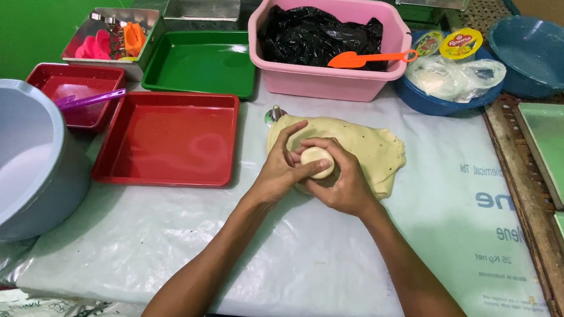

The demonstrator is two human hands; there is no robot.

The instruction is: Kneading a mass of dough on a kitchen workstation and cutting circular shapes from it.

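Both hands meet at the near edge of a flattened sheet of pale yellow dough (356, 147) on a plastic-covered table (327, 263), the left hand (281, 168) and right hand (340, 183) cupping a small round dough ball (316, 161) with fingers curled close around it. Squeezed too hard, the soft ball could likely flatten or stick to the sheet beneath, though the contact underneath is hidden. Beyond lie an empty red tray (170, 136) and a pink tub (327, 48) lined with black plastic.
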